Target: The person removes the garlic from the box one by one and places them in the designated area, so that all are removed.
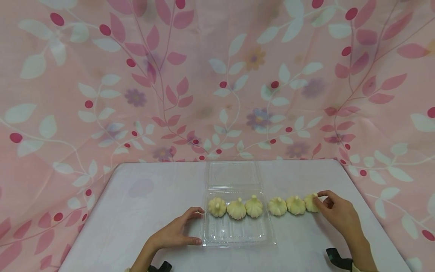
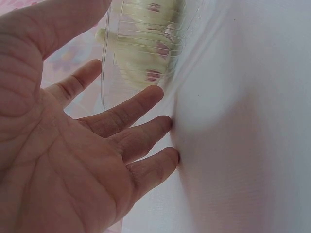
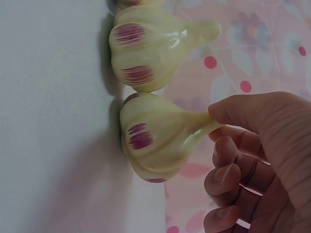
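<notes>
My right hand (image 1: 340,215) pinches the stem of the rightmost garlic bulb (image 1: 310,203) between thumb and finger; in the right wrist view that bulb (image 3: 155,138) rests on the table, against its neighbour (image 3: 146,48). Two more bulbs (image 1: 277,206) (image 1: 296,205) stand in line to its left. Three bulbs (image 1: 217,207) (image 1: 236,209) (image 1: 253,206) sit in a row inside the clear plastic box (image 1: 238,236). At the box's left side is my left hand (image 1: 173,232), fingers spread and relaxed; the left wrist view shows its palm (image 2: 73,160) holding nothing.
The box's clear lid (image 1: 233,175) lies folded back behind it on the white table (image 1: 142,204). A pink floral cloth (image 1: 204,75) hangs behind the table and at its sides. Dark wrist straps (image 1: 338,259) show near the front edge.
</notes>
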The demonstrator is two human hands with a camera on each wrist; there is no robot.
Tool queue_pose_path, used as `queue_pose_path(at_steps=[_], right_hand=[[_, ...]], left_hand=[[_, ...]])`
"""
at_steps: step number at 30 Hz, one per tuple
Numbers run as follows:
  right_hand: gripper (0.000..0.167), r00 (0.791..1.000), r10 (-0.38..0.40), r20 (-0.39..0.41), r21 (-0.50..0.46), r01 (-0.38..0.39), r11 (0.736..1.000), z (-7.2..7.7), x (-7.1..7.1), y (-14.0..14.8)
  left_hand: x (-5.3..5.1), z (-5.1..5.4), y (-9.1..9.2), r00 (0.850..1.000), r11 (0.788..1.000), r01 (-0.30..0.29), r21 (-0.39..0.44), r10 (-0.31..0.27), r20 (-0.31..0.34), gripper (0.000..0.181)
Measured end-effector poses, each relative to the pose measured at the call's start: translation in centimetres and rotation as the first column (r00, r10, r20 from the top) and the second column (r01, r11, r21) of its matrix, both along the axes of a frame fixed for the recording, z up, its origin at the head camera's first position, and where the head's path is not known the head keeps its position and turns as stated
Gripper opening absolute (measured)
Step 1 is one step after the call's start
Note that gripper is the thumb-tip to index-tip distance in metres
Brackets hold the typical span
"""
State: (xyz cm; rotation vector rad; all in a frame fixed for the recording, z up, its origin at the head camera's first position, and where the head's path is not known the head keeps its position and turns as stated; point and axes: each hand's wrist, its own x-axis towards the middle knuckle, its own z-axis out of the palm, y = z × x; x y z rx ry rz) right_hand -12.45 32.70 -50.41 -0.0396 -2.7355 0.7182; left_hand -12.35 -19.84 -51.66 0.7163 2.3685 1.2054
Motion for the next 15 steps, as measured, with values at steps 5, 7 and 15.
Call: queue_pose_path(at_steps=[5,7,15], right_hand=[[0.03,1.0,0.001,0.0,0.006,-0.001,1.0,0.13,0.01,-0.13],[0.03,1.0,0.002,-0.004,0.006,-0.002,1.0,0.19,0.01,-0.13],[0.03,1.0,-0.001,-0.012,-0.017,0.001,1.0,0.46,0.04,-0.13]], left_hand=[[0.01,0.03,0.12,1.0,1.0,-0.001,0.0,0.001,-0.001,0.083],[0.04,0.09,0.15,1.0,1.0,-0.004,-0.002,0.004,0.001,0.082],[0.01,0.06,0.14,1.0,1.0,0.0,0.006,0.0,-0.003,0.082]])
